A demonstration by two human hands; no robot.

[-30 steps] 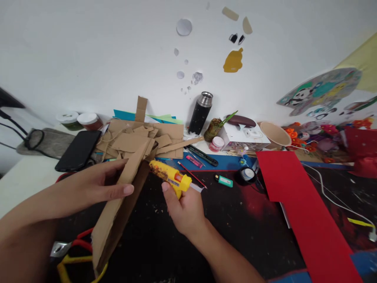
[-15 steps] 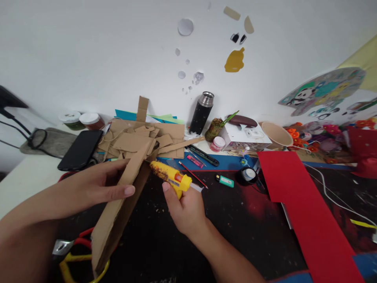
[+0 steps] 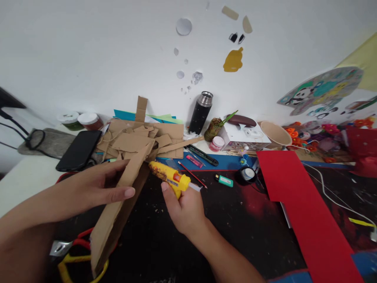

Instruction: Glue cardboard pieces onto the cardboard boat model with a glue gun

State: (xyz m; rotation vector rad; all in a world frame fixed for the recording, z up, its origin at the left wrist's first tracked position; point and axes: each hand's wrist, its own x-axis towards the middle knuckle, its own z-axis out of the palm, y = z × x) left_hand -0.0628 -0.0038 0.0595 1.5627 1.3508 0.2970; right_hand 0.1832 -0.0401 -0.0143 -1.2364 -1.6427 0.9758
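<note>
A long folded cardboard piece (image 3: 113, 214) stands tilted over the dark table, running from the lower left up toward the middle. My left hand (image 3: 103, 186) grips it, thumb on the near face and the other fingers behind, partly hidden. In my right hand (image 3: 185, 208) is a yellow glue gun (image 3: 169, 175) with a stained front and a clear glue stick out of its back. Its nozzle points at the upper end of the cardboard; whether the tip touches is hard to make out. Under the cardboard's lower end lie red and yellow scissors (image 3: 79, 245).
Behind the hands lies a heap of cardboard scraps (image 3: 132, 141). A black flask (image 3: 201, 113), a green cutter knife (image 3: 203, 155), a red pencil (image 3: 192, 174) and a lighter (image 3: 224, 181) sit nearby. Red card (image 3: 303, 212) covers the right side; a phone (image 3: 79, 150) lies left.
The view has shifted very slightly. Both hands, the cardboard and the glue gun keep nearly the same pose.
</note>
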